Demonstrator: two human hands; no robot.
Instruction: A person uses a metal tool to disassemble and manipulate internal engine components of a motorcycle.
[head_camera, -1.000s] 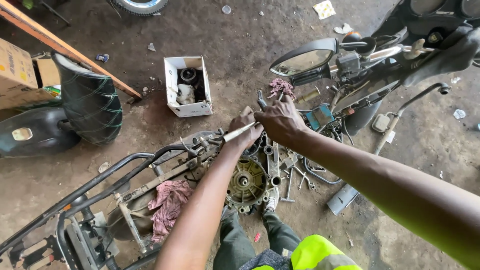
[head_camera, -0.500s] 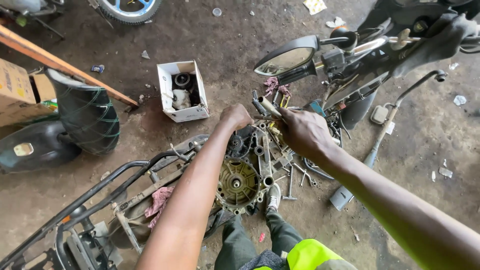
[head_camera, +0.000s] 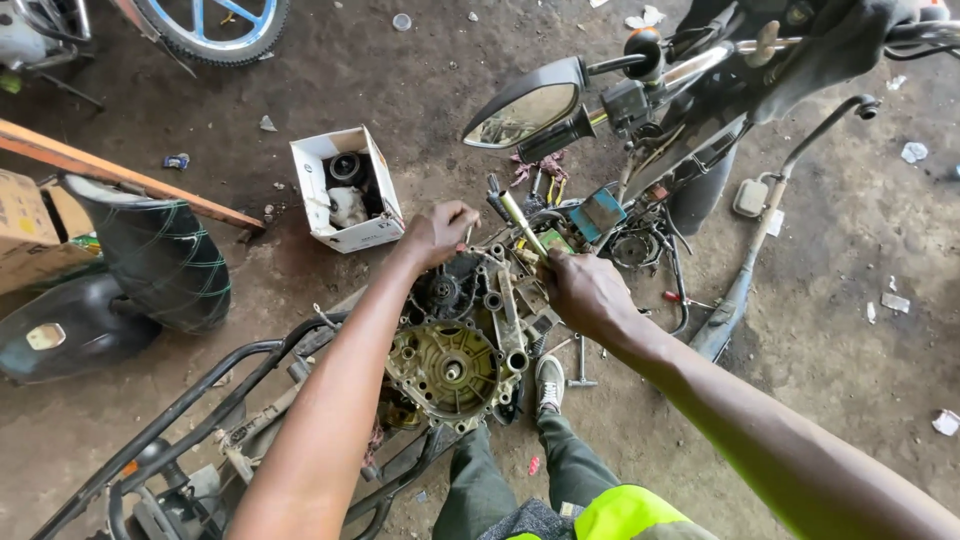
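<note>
Right hand (head_camera: 585, 292) has drawn the screwdriver (head_camera: 524, 223) toward the engine (head_camera: 460, 340).

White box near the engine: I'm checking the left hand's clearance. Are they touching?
Apart. The head view shows bare floor between the white box and the left hand.

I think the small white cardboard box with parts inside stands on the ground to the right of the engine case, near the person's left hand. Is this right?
Not quite. In the head view the white cardboard box stands to the left of the engine case, not the right. It is near the left hand.
</note>
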